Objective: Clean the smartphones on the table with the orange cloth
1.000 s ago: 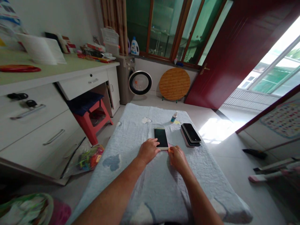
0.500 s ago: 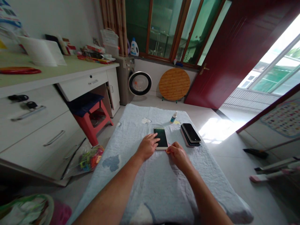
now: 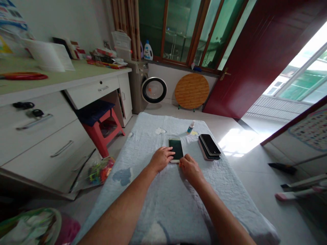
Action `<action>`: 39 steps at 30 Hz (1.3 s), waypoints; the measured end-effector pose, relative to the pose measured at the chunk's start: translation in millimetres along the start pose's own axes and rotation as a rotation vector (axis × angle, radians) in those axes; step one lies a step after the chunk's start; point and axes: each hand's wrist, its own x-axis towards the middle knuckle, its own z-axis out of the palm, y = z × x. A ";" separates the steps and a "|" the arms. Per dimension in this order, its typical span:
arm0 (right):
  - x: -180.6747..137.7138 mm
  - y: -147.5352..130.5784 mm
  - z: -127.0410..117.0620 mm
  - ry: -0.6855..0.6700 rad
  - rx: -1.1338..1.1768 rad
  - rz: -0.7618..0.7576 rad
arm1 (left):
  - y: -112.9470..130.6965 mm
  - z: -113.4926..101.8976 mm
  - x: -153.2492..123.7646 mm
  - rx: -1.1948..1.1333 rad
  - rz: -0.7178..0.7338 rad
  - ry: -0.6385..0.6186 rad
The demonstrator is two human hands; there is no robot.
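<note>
A white-edged smartphone [image 3: 176, 148] lies face up on the cloth-covered table [image 3: 163, 197], its screen dark. My left hand [image 3: 161, 158] rests on its left side with the fingers stretched over the screen's edge. At the phone's lower right corner is my right hand [image 3: 190, 166], its fingers pinched together. What the pinch holds is mostly hidden; only a small orange bit shows by the fingertips. To the right, a black phone [image 3: 209, 144] sits on top of a small stack of phones. A small spray bottle [image 3: 190, 127] stands beyond them.
Left of the table are a red stool [image 3: 106, 132], a white desk [image 3: 58, 117] and a bag of colourful items [image 3: 100, 172]. Behind stand a washing machine [image 3: 139, 86] with its door open and a round wooden board [image 3: 192, 91]. A waste bin [image 3: 62, 226] is at lower left.
My right hand has shifted slightly left and up along the phone's lower right corner, covering more of it. My left hand stays on the phone. The view has moved a little.
</note>
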 end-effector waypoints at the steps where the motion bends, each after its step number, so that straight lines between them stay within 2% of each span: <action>1: 0.4 -2.0 0.8 0.006 0.002 -0.004 | 0.0 0.1 -0.1 -0.002 -0.001 0.000; 6: 5.3 -18.9 8.4 0.037 0.008 -0.051 | 2.1 -3.1 -0.7 -0.010 -0.010 -0.016; 13: 15.4 -39.7 22.2 0.042 0.128 -0.103 | 2.6 -7.9 -2.0 -0.021 -0.012 -0.056; 20: 8.4 -24.9 10.2 0.018 0.034 0.012 | -2.9 -0.7 -1.1 -0.034 -0.010 -0.011; 28: -4.8 -2.5 -1.7 0.019 0.089 0.096 | -3.7 0.9 -0.5 -0.032 -0.014 0.012; 33: -1.7 -9.1 2.3 0.019 0.038 0.079 | -3.0 1.2 -0.8 -0.038 -0.024 0.019; 39: 9.4 -30.9 13.8 0.016 0.005 0.022 | -1.5 -2.3 -0.5 -0.038 -0.022 -0.019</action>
